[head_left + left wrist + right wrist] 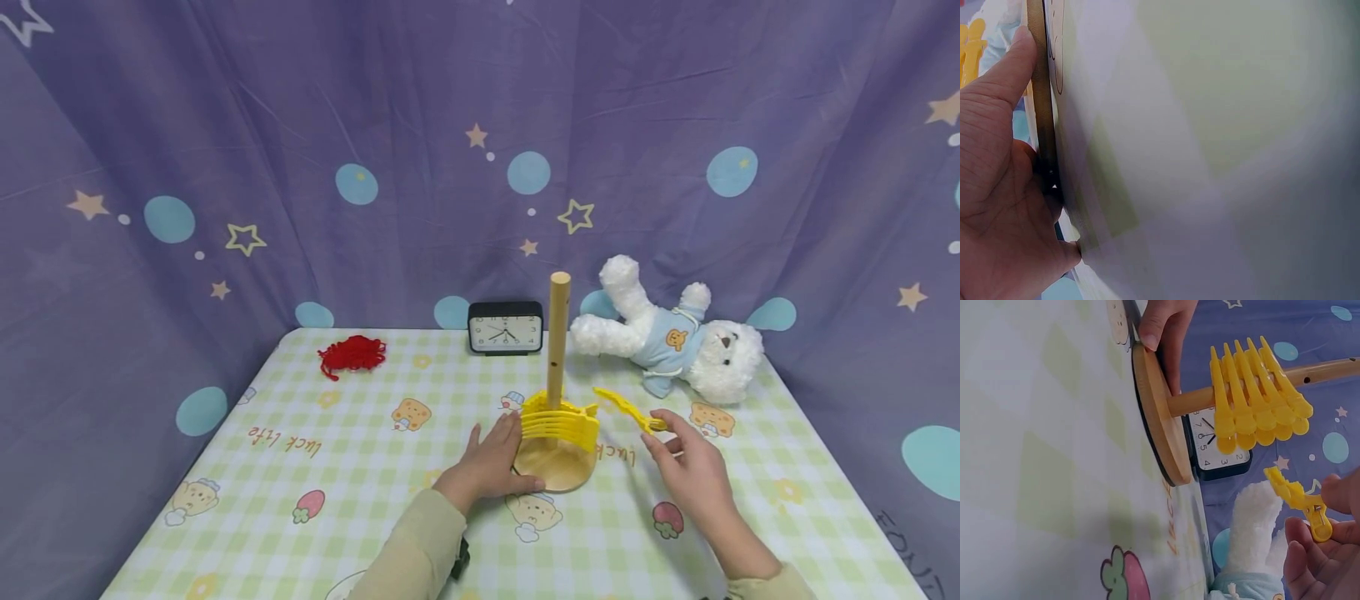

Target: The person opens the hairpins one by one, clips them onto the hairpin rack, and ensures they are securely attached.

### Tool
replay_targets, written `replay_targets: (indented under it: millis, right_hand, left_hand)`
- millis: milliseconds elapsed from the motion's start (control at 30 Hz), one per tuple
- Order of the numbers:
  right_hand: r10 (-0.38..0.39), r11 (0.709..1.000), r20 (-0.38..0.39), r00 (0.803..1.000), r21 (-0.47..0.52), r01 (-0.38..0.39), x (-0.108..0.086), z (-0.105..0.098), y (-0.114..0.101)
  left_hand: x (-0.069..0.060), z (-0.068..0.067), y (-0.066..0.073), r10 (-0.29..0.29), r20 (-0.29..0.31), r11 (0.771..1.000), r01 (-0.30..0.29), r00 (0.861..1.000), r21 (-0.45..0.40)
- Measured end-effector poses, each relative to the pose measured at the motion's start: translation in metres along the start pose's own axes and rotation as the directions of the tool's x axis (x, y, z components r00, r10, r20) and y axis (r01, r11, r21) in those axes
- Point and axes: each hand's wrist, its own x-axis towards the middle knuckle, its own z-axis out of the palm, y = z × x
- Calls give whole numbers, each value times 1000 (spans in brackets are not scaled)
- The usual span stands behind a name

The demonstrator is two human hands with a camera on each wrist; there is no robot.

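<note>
A wooden stand has a round base (555,472) and an upright post (558,337). Several yellow plastic clips (558,427) are clamped on the lower post, stacked one above another. My left hand (489,463) holds the base from its left side, the thumb at the near rim and the fingers reaching round the far side. To the right of the post, my right hand (693,468) pinches another yellow clip (1300,497) by its handle end, between thumb and fingers. This clip's long tip points toward the post, apart from it.
Behind the stand is a black alarm clock (506,328). A white plush bear (675,333) in a light blue top lies at the back right. Red yarn (352,355) sits at the back left on the checked tablecloth (360,517). A purple curtain (420,100) hangs behind.
</note>
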Motion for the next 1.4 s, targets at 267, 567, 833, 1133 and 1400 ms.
replay_targets:
  millis: [267, 567, 833, 1133, 1400]
  right_hand:
    - [-105, 994, -111, 988, 27, 109, 1, -2, 0]
    - [-171, 984, -182, 968, 23, 178, 2, -6, -3]
    - [-186, 980, -194, 963, 36, 196, 7, -2, -11]
    - [-195, 976, -196, 961, 58, 210, 16, 12, -22]
    - [-253, 964, -169, 952, 35, 263, 24, 26, -35]
  left_hand:
    - [3, 4, -3, -3, -5, 1000, 3, 1000, -5]
    - [-1, 0, 0, 10, -2, 1000, -10, 1000, -6]
    - [0, 2, -1, 6, -2, 1000, -6, 1000, 0]
    - [1, 1, -1, -1, 11, 1000, 1, 1000, 8]
    - [-7, -9, 6, 19, 3, 1000, -19, 1000, -4]
